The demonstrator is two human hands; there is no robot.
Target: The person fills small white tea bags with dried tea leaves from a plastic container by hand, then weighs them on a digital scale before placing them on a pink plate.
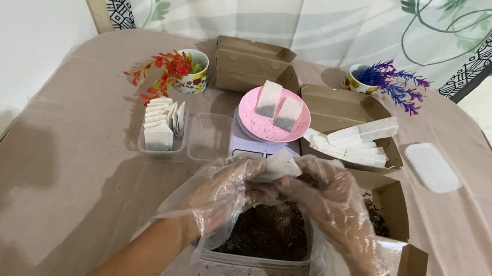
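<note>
Both hands wear loose clear plastic gloves. My left hand (216,196) and my right hand (336,216) meet over a clear tub of dark loose tea (266,238) and together hold a small white paper sachet (281,164) above it. Just beyond, a pink plate (255,123) on a small scale (244,148) carries two filled sachets, one of them (268,98) on the left.
A clear tray of stacked filled sachets (159,125) and an empty clear tub (208,138) sit at left. A cardboard box of empty sachets (352,142), another brown box (400,250), a white lid (433,166), a folded box (251,64) and two cups with artificial plants (187,71) (389,79) surround them.
</note>
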